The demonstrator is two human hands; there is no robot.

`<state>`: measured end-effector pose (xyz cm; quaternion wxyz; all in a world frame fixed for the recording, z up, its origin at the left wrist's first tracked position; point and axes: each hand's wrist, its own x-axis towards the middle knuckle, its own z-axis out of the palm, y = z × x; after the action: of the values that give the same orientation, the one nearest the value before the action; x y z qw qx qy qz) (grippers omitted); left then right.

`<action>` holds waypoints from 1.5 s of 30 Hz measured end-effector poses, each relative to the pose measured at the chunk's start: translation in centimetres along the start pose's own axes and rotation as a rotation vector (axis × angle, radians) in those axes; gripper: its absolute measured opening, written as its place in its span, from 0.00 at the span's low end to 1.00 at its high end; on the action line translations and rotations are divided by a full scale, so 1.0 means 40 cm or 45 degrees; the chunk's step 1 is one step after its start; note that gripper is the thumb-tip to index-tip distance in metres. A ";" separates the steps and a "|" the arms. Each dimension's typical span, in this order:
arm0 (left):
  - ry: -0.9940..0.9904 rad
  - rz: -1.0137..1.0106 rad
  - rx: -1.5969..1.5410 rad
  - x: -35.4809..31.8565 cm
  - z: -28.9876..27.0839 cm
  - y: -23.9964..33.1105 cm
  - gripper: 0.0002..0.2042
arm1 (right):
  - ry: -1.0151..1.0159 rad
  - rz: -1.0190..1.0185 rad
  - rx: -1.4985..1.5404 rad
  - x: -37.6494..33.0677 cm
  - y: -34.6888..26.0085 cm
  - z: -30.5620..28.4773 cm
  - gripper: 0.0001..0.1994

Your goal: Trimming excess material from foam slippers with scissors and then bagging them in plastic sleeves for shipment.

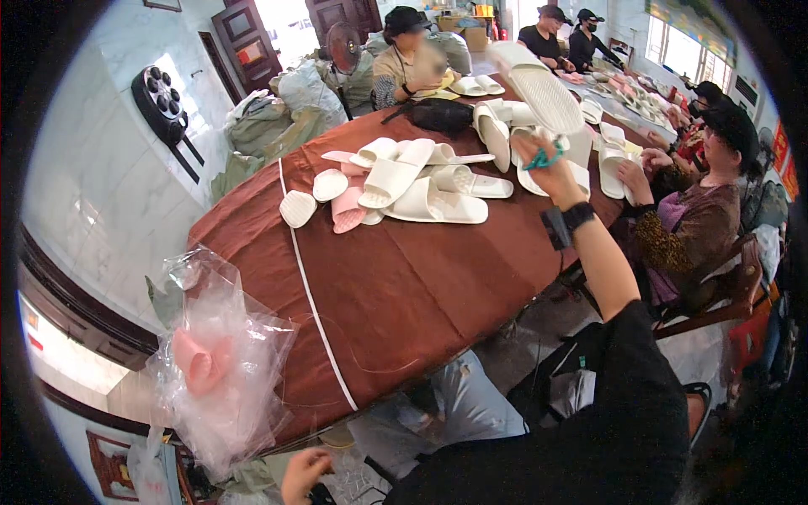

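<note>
My right hand [547, 172] reaches over the far right part of the table, its fingers closed on small teal-handled scissors [551, 155]. Just beyond the fingers a white slipper [547, 99] is raised above the others, its far end blurred; whether the fingers touch it I cannot tell. My left hand [305, 474] is low at the lower edge, off the table, loosely curled with fingers apart and nothing visible in it. White slippers [433, 202] lie heaped mid-table, with a pink slipper [348, 210] among them.
A clear plastic bag [244, 396] with something pink inside hangs over the near left table corner. A black bag [439, 116] lies on the brown tablecloth [404, 295]. One person [686, 202] sits at right handling a white slipper; another [408, 63] sits across. Stuffed sacks [307, 97] stand behind.
</note>
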<state>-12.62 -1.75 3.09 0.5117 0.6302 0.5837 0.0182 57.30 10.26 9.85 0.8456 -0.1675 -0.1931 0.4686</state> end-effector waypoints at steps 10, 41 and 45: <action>0.592 -0.267 0.496 -0.117 0.008 -0.157 0.25 | -0.020 -0.144 -2.110 0.021 0.544 -0.058 0.28; 0.527 0.552 -1.262 0.181 0.177 0.060 0.25 | -1.573 2.061 -1.571 -0.414 0.583 0.199 0.34; 0.590 0.513 -1.319 0.143 0.153 0.036 0.25 | -1.493 1.729 -1.959 -0.424 0.583 0.269 0.25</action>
<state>-5.99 -0.97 -2.15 0.5981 0.3767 0.4642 0.5337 26.88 8.58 5.50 -0.1178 -0.4605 -0.6545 0.5879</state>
